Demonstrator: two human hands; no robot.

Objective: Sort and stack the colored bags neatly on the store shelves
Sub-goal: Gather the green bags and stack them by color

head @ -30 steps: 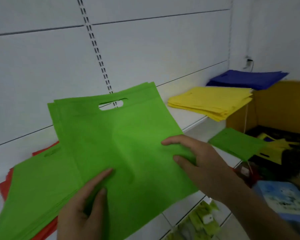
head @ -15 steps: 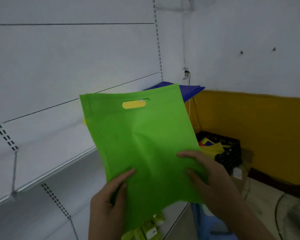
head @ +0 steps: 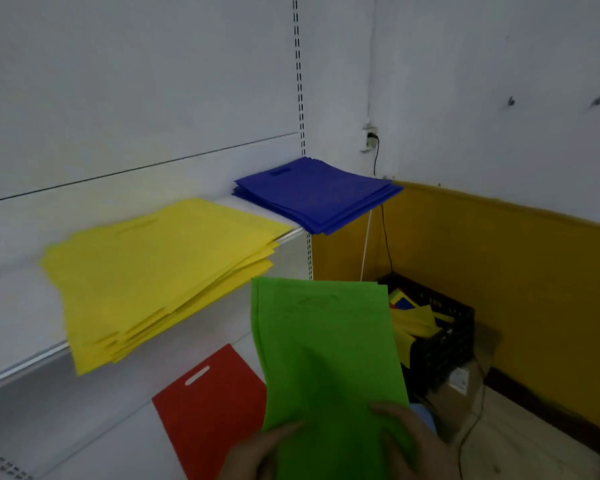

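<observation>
Green bag (head: 326, 358) lowered; both hands' fingers (head: 388, 410) grip it; yellow stack (head: 160, 271), crate (head: 440, 334) nearby.

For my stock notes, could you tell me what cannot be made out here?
Head view only:
- Both hands, left and right: cut off by the bottom edge.
- Red bag: right part hidden behind the green bags.
- Crate contents: partly hidden, dim.
- Yellow stack: blurred, uncountable.

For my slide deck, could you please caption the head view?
Both hands, left hand and right hand, hold green bags before a shelf stacked with yellow bags and blue bags.
</observation>
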